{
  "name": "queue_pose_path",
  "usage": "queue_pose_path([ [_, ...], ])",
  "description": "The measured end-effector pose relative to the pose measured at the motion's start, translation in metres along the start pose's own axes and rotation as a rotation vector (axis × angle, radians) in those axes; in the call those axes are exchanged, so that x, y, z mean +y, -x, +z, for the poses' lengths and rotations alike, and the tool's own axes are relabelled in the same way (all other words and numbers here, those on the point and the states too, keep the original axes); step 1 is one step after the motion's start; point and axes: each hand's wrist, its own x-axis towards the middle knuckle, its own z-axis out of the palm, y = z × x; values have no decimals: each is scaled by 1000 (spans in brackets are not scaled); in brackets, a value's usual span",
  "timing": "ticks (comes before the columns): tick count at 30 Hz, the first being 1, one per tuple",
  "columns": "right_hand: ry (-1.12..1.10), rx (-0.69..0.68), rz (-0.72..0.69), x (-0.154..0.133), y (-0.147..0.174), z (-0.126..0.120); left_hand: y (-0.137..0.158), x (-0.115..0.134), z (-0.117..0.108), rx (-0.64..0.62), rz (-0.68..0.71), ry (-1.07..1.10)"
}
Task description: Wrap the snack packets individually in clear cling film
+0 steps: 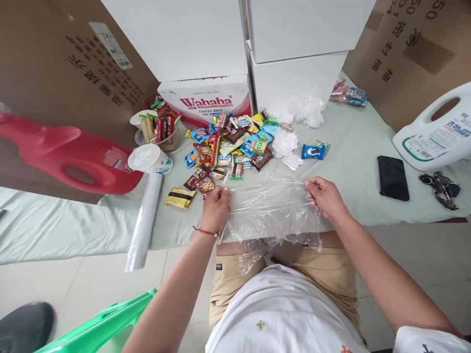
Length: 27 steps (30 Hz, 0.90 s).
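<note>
A sheet of clear plastic film [270, 213] is stretched between my two hands at the table's front edge, its lower part hanging over my lap. My left hand [217, 207] pinches its left end and wears a red cord at the wrist. At the other end, my right hand [324, 196] grips the film between thumb and fingers. Just beyond lies a heap of small wrapped snacks [235, 142], several touching one another. A yellow snack packet [180, 197] rests left of my left hand. Crumpled clear plastic [285, 143] sits at the heap's right side.
A roll of plastic film [144, 223] juts over the table edge beside a paper cup [150, 158]. Large jugs, one red [77, 159] and one white [437, 130], flank the table. A phone [393, 178] and keys [441, 189] lie right. Boxes [206, 98] stand behind.
</note>
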Motion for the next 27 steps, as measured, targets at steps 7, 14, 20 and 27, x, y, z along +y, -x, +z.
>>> queue_pose_path([
  [7,228,-20,-133,17,-13,20,19,20,-20,523,301,-326],
  [14,407,-13,-232,18,-12,12,50,23,7,-339,697,-743],
  [20,936,290,-484,-4,-29,-16,41,-26,-9,-532,596,-924],
  [27,1165,-250,-960,-4,-9,39,44,-34,-26,-618,572,-947],
])
